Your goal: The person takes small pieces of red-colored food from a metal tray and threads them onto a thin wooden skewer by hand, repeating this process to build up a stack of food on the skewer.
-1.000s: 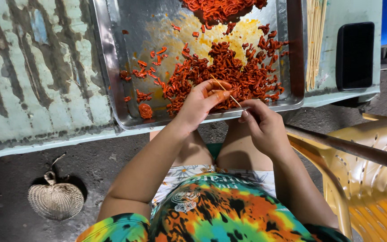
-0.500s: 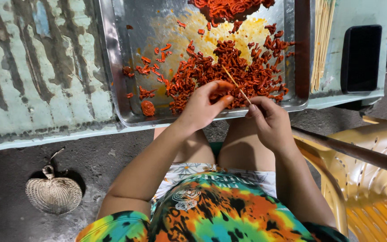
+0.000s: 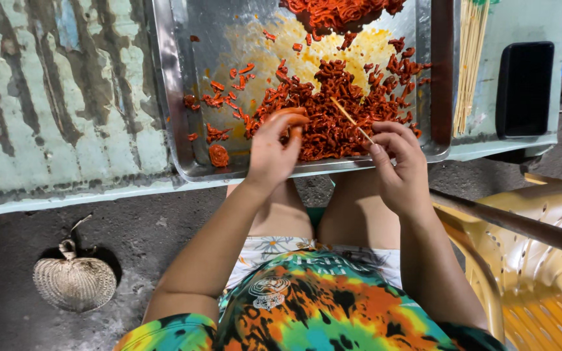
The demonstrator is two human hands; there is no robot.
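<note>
A metal tray (image 3: 177, 130) lies on a worn pale-green table (image 3: 60, 97) and holds a heap of red marinated meat pieces (image 3: 333, 110) in orange sauce. My left hand (image 3: 274, 149) rests at the tray's near edge, its fingers pinching a meat piece (image 3: 289, 114). My right hand (image 3: 398, 162) grips a thin bamboo skewer (image 3: 351, 119) whose tip points into the heap. Both hands are over the front rim of the tray, a short gap apart.
A bundle of bare skewers (image 3: 469, 58) lies right of the tray, beside a black phone (image 3: 523, 88). A yellow plastic chair (image 3: 541, 260) stands at the right, a dark rod (image 3: 521, 224) across it. A woven hand fan (image 3: 73, 281) lies on the concrete floor.
My left hand has reached from beside the skewer into the heap and taken a meat piece. The skewer in my right hand has stayed roughly in place.
</note>
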